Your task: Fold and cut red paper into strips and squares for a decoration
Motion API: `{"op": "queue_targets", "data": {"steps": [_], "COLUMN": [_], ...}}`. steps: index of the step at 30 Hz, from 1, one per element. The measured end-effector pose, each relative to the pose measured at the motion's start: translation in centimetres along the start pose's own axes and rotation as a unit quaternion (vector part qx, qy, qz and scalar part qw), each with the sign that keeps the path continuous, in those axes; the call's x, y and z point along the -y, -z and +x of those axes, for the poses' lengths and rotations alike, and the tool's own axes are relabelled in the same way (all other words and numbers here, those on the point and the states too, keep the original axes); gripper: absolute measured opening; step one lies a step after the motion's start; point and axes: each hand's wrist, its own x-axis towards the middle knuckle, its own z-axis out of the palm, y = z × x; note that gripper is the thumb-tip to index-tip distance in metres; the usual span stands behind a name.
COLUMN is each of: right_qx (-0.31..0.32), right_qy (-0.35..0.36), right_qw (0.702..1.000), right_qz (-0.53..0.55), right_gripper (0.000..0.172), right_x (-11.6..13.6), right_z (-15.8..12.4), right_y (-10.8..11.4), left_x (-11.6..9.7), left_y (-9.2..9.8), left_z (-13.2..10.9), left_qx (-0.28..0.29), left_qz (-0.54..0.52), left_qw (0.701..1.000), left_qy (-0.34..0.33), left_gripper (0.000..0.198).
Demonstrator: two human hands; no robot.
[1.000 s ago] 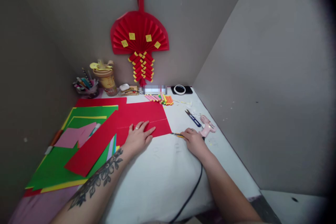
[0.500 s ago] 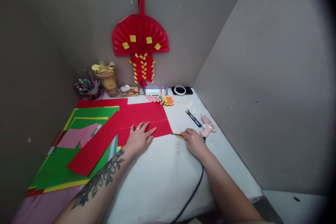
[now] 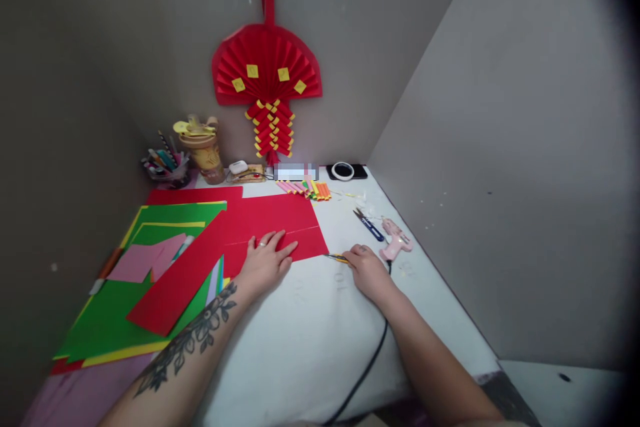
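My left hand [image 3: 266, 261] lies flat with fingers spread on the near edge of a red paper sheet [image 3: 260, 220] on the white table [image 3: 320, 333]. A thin cut line runs across the sheet just beyond the fingers. My right hand [image 3: 367, 270] is closed round a small yellow-and-black cutter [image 3: 337, 257], whose tip points left at the sheet's right corner.
Green, yellow and pink sheets [image 3: 125, 293] are stacked at the left. Blue scissors [image 3: 369, 225] and a pink glue gun [image 3: 396, 241] lie right of my hand, its black cord [image 3: 367, 367] running toward me. Paper rolls [image 3: 305, 188], a pen cup [image 3: 165, 168] and a red fan ornament [image 3: 267, 73] stand at the back.
Nearly nothing moved. My right hand with the cutter has drifted very slightly toward me; my left hand stays flat on the red sheet.
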Motion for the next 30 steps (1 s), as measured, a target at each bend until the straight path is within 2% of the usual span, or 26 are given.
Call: {"op": "queue_targets", "data": {"steps": [16, 21, 30], "right_qx": [0.0, -0.002, -0.013], "right_qy": [0.015, 0.057, 0.088], "right_qw": [1.0, 0.998, 0.996], "right_qz": [0.019, 0.034, 0.025], "right_gripper": [0.032, 0.037, 0.032], "right_x": [1.1, 2.1, 3.5], "right_z": [0.0, 0.3, 0.5], "right_y": [-0.2, -0.5, -0.9], "left_x": [0.0, 0.0, 0.2], "left_y": [-0.1, -0.1, -0.4], "left_z": [0.0, 0.0, 0.0], "left_qx": [-0.005, -0.008, -0.015], "left_qz": [0.006, 0.005, 0.012], "left_qw": [1.0, 1.0, 1.0], "left_qy": [-0.001, -0.002, 0.001], "left_gripper": [0.042, 0.041, 0.042]}}
